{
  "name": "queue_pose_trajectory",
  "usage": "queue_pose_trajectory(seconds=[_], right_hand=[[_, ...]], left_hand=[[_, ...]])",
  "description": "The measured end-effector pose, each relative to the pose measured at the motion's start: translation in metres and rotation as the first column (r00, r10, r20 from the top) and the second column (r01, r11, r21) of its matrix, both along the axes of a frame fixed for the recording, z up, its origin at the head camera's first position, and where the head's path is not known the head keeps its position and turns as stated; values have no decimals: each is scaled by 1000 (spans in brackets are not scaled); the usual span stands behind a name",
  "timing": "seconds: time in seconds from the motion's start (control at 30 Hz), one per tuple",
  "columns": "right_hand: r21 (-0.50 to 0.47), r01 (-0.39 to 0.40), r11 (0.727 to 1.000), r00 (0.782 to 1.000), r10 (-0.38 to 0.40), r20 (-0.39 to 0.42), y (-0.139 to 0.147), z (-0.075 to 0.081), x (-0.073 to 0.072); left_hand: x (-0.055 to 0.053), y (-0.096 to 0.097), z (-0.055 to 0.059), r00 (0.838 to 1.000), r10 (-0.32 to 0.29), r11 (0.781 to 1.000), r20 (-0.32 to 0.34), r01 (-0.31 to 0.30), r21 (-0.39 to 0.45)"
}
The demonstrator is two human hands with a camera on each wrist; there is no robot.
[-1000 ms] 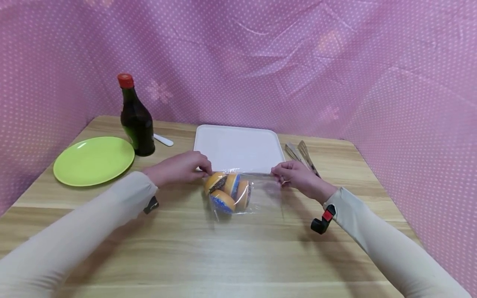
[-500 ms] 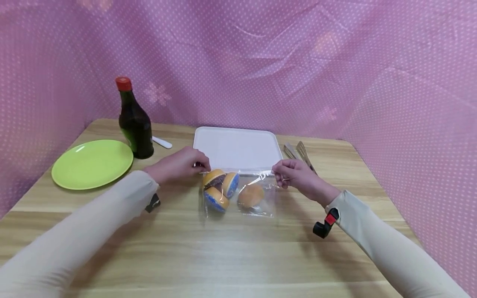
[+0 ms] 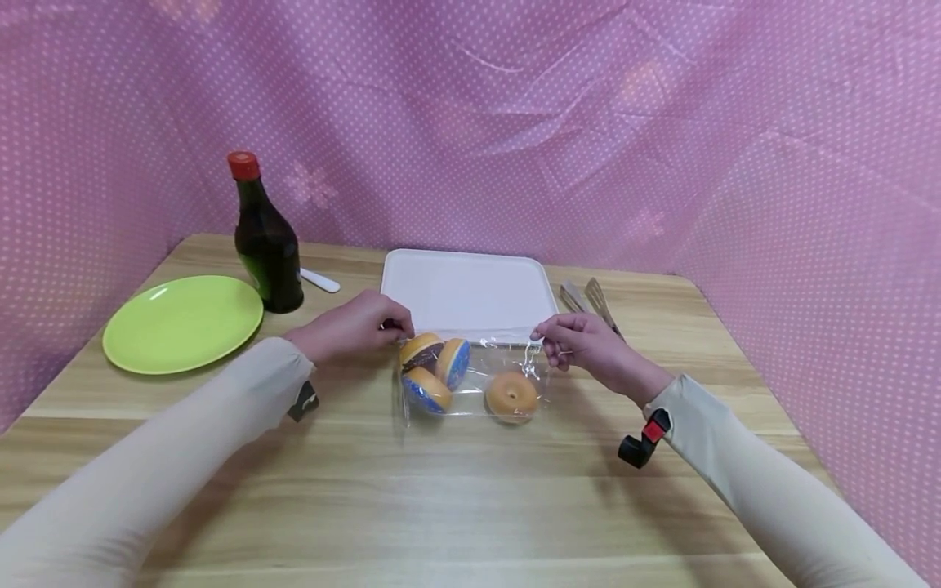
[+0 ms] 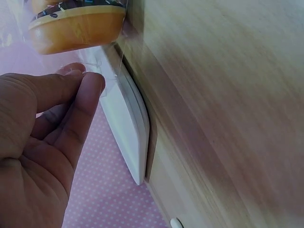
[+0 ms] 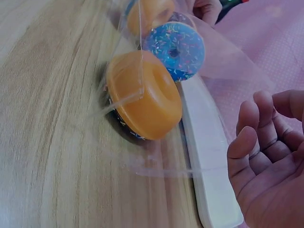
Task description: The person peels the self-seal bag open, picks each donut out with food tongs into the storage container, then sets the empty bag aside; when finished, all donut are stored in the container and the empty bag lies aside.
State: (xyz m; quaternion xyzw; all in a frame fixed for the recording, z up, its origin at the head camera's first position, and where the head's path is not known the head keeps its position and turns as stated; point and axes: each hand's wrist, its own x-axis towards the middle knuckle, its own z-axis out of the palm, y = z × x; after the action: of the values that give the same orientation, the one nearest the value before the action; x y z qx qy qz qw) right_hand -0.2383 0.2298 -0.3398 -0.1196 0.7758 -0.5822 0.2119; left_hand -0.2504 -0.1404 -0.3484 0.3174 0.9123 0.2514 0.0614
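1. Pinching the clear bag (image 3: 474, 390) at its upper left corner, the left hand (image 3: 356, 328) has thumb and fingertips brought together on the thin film; the left wrist view shows the tips close up.
2. The right hand (image 3: 588, 347) nips the opposite upper corner between thumb and forefinger, its remaining fingers curled loosely towards the palm.
3. Stretched between both hands, the bag hangs over the wooden table (image 3: 470, 506), overlapping the near edge of the white tray (image 3: 466, 290) in the head view.
4. Four doughnuts are inside. A chocolate-iced doughnut (image 3: 421, 353) sits by the left hand, beside an upright blue doughnut (image 3: 454, 363); a second blue doughnut (image 3: 426, 390) lies below them.
5. Apart from these, below the right hand, a plain-side-up doughnut (image 3: 512, 398) shows its bare base; sprinkled dark icing peeps out underneath in the right wrist view.
6. Whether the bag's bottom touches the table, I cannot tell. Its transparent edges are hard to follow, especially near the right fingertips.
7. The top of the left wrist view cuts off the chocolate-iced doughnut. The right hand partly hides the utensils (image 3: 599, 304); the dark bottle (image 3: 268, 245) covers one end of a white handle (image 3: 321, 281).
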Motion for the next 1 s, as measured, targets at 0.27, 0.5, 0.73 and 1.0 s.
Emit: queue_pose_trajectory(seconds=[0.27, 0.5, 0.73, 1.0], right_hand=[[40, 38, 998, 999, -37, -24, 18, 5, 0], [204, 211, 956, 937, -138, -321, 56, 8, -19], [640, 317, 700, 884, 26, -466, 82, -8, -31], [734, 249, 632, 926, 66, -372, 82, -21, -39]], left_hand=[[-1, -2, -6, 999, 2, 1000, 39, -3, 19], [-1, -3, -5, 998, 23, 999, 52, -25, 37], [-1, -4, -7, 999, -15, 999, 33, 14, 51], [-2, -4, -7, 999, -35, 997, 23, 34, 64]])
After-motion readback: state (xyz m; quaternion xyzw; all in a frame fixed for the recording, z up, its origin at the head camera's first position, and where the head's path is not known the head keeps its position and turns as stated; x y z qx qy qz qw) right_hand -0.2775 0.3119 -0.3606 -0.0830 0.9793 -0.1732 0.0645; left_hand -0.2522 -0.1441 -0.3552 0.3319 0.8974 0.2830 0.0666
